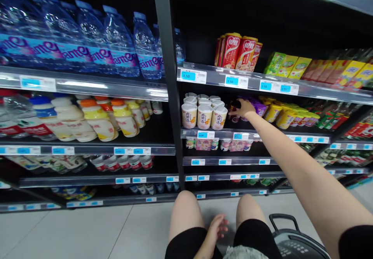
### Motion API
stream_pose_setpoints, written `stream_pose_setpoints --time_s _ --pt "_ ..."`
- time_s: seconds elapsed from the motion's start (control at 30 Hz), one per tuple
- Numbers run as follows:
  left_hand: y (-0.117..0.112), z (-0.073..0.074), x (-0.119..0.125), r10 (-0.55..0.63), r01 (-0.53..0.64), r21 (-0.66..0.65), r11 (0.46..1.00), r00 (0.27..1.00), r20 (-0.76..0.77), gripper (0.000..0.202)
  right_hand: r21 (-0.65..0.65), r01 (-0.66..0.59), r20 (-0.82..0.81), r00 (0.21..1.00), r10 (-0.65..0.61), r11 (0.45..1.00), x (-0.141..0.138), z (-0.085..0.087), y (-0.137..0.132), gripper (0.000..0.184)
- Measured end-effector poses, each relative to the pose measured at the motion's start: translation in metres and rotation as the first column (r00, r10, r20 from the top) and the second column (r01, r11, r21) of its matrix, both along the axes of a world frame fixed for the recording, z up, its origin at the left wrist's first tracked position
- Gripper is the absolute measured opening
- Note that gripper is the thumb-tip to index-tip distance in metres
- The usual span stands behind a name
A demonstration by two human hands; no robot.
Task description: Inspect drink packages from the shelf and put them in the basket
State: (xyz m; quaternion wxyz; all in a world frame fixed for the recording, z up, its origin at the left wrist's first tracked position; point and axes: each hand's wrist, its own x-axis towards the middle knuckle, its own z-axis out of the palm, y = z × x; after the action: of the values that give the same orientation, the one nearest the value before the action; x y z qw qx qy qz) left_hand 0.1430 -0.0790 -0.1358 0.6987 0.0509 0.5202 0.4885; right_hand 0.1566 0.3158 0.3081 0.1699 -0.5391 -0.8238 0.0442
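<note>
reached at mid-frame with right hand (244, 108), fingers curled over a dark cup (234, 111) beside cream cups (204, 116). rested left hand (217, 228) at bottom centre, fingers loosely spread.

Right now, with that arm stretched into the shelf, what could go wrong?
The right hand rests on a dark red cup close beside the cream cups; pulling out, it might knock them off. The person squats with the arm fully stretched, so balance could tip forward.

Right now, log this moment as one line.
right hand: on dark red cup, shelf | left hand: open, empty, between knees | basket: on floor at right
</note>
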Motion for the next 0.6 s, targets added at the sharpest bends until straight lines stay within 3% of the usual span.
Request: stream_pose_setpoints --time_s 0.13,0.23,0.43,0.6 --pt "0.002 -0.011 0.001 0.015 -0.015 -0.024 1.0 1.0 -0.005 0.07 0.061 -0.095 0.218 0.973 0.079 0.994 0.002 0.025 -0.005 0.07" --pt "0.003 -0.019 0.005 0.034 -0.035 -0.042 0.999 0.999 -0.018 0.071 0.071 -0.09 0.353 0.934 0.06 0.993 0.001 0.033 -0.006 0.057" --pt "0.006 -0.029 0.007 0.035 -0.035 -0.058 0.998 0.999 0.0 0.065 0.167 -0.037 0.303 0.953 -0.016 0.985 -0.003 0.024 -0.001 0.048" --pt "0.012 -0.026 0.003 0.021 -0.014 -0.113 0.994 0.998 0.058 0.059 0.194 -0.055 0.299 0.954 -0.006 0.979 -0.007 0.02 0.002 0.047"
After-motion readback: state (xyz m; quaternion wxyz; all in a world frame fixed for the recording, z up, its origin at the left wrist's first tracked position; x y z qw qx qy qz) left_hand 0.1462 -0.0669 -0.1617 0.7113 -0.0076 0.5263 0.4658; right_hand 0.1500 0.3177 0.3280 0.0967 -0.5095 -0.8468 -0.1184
